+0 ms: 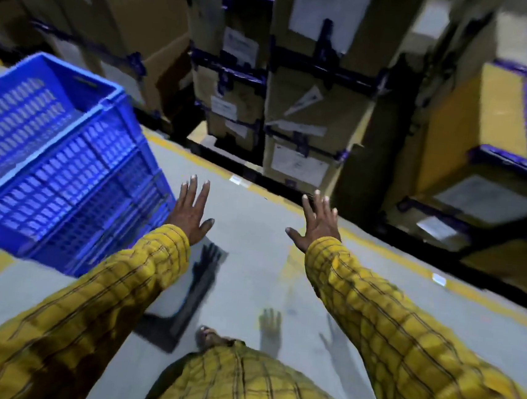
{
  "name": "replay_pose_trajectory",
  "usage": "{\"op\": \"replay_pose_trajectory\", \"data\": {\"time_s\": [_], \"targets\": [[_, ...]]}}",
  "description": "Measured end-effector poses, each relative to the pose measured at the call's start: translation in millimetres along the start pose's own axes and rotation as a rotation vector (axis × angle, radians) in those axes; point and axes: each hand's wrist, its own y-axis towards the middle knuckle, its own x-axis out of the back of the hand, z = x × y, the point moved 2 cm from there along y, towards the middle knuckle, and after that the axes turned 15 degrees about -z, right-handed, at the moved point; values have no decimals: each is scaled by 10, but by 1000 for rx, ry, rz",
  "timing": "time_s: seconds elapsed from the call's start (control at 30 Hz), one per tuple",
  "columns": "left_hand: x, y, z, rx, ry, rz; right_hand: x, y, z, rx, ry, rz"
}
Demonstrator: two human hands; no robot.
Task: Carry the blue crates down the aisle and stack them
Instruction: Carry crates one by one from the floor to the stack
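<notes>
Nearest the camera is the person's yellow checked shirt, with two sleeves of the same cloth reaching forward over the grey floor. The left hand is spread flat, fingers straight and apart, palm down, holding nothing; it hangs just beside the near right corner of the blue crates, and whether its edge touches the plastic cannot be told. The right hand is likewise spread wide and holds nothing, well apart from the crates, above the floor near the yellow floor line. The crates stand on the floor at its left edge: two can be counted, one nested or stacked on the other, slotted walls, the top one open and tilted in this wide view. Beyond the yellow line stand stacks of brown cardboard boxes bound with dark blue straps, with white labels; their count is blurred, roughly four stacks. Two or three hand shadows lie on the floor below the arms
</notes>
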Motion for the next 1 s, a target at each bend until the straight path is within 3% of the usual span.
{"op": "replay_pose_trajectory", "data": {"time_s": [0.13,0.4,0.73,1.0], "targets": [[-228,-115,-768,-113,-208,40,79,-660,-682,-182,136,-41],[-590,-448,-2582,-429,-406,133,333,-2035,-1970,-486,343,-230],[-1154,-906,-4864,-580,-544,473,672,-3595,-3231,-959,615,-438],[-1631,-1140,-6562,-830,-614,687,922,-4552,-4123,-1278,594,-643]]}}
